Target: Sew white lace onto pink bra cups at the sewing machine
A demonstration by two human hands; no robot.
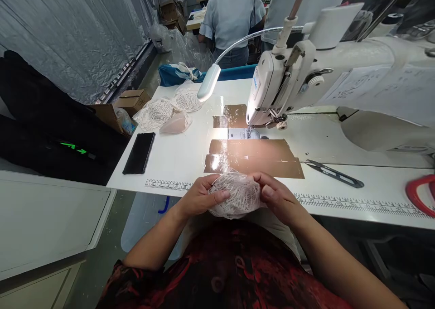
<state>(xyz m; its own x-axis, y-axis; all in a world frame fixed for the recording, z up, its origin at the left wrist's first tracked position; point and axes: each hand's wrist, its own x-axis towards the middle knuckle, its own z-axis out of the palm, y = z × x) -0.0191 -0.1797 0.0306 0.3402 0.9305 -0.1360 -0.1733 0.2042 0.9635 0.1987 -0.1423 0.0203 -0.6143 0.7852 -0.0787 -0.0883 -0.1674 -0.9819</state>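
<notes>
A white lace bra cup [236,196] is held between my two hands at the table's front edge, below the sewing machine. My left hand [199,199] grips its left side, thumb lying across the lace and fingers behind. Thumb and fingers of my right hand [279,199] pinch the right edge. Just beyond the cup, brown tape [251,150] covers part of the tabletop in front of the needle area. The white sewing machine [268,82] stands beyond, its needle over the metal plate [238,133].
More white lace cups [156,114] and a smooth beige cup [175,123] lie at the table's back left. A black phone [139,153] rests nearer. Thread snips [335,173] and red-handled scissors [419,191] lie to the right. A lamp [209,82] overhangs; people sit beyond.
</notes>
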